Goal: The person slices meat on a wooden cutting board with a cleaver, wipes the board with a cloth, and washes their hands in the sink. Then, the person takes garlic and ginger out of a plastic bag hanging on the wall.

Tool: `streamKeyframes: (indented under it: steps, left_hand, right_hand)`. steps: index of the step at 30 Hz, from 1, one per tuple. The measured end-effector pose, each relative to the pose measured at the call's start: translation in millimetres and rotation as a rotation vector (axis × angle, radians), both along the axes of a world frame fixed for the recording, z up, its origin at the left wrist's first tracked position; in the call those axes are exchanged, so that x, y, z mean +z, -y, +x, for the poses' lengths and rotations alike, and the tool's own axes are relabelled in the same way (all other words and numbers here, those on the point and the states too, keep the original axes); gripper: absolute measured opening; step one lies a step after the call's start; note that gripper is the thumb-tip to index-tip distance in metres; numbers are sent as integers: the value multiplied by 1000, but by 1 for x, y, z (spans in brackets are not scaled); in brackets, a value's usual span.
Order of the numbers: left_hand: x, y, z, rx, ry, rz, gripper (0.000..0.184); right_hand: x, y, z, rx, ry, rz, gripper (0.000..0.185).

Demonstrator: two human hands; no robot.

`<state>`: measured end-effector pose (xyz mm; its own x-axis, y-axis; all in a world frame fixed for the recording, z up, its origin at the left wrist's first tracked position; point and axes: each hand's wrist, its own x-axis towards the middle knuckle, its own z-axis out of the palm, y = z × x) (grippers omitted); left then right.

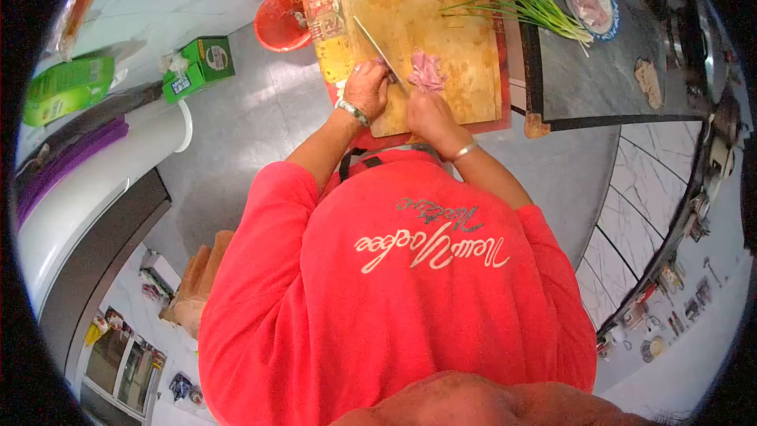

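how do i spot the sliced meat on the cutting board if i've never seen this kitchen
Start at the big rectangular wooden cutting board at the top centre of the view. On it, just right of the long knife blade, lies a small loose heap of pink meat strips. Unlike the pink meat on the blue-rimmed plate, it sits directly on the wood.

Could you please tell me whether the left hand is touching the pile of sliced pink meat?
Apart: the head view shows the knife blade and a strip of bare board between the left hand and the pile.
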<state>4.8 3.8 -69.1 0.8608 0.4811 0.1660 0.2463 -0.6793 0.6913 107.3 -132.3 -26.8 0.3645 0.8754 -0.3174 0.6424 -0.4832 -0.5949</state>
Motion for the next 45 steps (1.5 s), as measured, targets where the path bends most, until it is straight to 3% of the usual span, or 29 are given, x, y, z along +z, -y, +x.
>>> streamKeyframes:
  steps: [13, 15, 18, 30, 37, 43, 45]
  left_hand:
    - [2, 2, -3, 22, 50, -19, 11]
    - [0, 3, -2, 86, 98, -89, 11]
    - [2, 0, -3, -25, 98, -89, 13]
    - [2, -2, -5, -58, 79, 21, 15]
    - [2, -5, -6, -82, 71, 20, 15]
    - [2, -7, -5, -65, 46, 21, 17]
    - [-2, -6, -6, -63, -16, 7, 17]
  right_hand:
    - [28, 47, 3, -140, 13, 23, 18]
    - [38, 48, 4, -24, 28, -4, 18]
    - [31, 52, 0, -30, 3, 10, 16]
    - [34, 58, -1, 22, -27, 29, 15]
    - [26, 50, 0, 45, -28, -20, 12]
    - [12, 1, -1, -5, -31, 92, 16]
    - [8, -19, -1, 16, 55, -23, 17]
